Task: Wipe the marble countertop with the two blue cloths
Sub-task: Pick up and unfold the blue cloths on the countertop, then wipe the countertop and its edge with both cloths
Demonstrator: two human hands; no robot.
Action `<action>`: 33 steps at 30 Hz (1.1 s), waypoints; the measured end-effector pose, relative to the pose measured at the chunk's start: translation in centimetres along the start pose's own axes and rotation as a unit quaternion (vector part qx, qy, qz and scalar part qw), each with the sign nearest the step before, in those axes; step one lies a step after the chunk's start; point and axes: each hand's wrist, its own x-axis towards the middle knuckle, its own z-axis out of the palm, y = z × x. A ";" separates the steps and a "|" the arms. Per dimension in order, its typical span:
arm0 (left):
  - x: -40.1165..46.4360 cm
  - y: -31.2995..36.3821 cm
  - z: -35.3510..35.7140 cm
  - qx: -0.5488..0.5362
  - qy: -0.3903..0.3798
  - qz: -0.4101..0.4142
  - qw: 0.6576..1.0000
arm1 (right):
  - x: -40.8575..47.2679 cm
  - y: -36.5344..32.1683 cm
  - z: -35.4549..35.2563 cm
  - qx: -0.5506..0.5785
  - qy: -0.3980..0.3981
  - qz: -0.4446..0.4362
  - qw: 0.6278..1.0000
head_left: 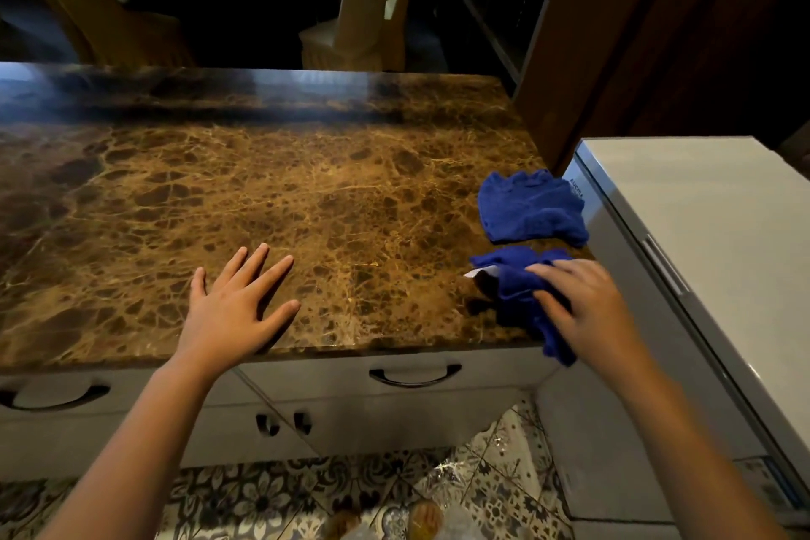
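The worktop (271,189) is polished brown marble with a web of gold veins, glossy toward its far edge. Two blue cloths of nubby terry lie at its right edge. The far cloth (530,208) sits crumpled in a rough square, flat on the stone, touching nothing else. The near cloth (513,292) is bunched at the near right corner, its long axis running from the far left toward the near edge, with one tail hanging over that edge; a small white tag shows at its left end, its writing too small to read. The right hand (587,303) rests on this cloth, fingers curled into the folds and gripping it. The left hand (239,305) lies released, palm down, fingers spread, near the near edge. Beside the worktop stands a white appliance (701,241) with a blurred logo.
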 end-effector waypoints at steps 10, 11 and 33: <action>0.1 0.1 -0.1 0.001 -0.009 -0.002 1.000 | -0.6 4.8 2.0 -0.063 -0.090 0.063 0.992; 0.1 0.2 -0.1 0.000 -0.012 -0.004 1.000 | -0.8 4.9 2.3 -0.080 -0.110 0.062 0.989; 4.2 7.6 -4.6 -0.083 0.043 0.079 0.992 | 0.5 6.1 2.5 -0.108 -0.157 -0.022 0.981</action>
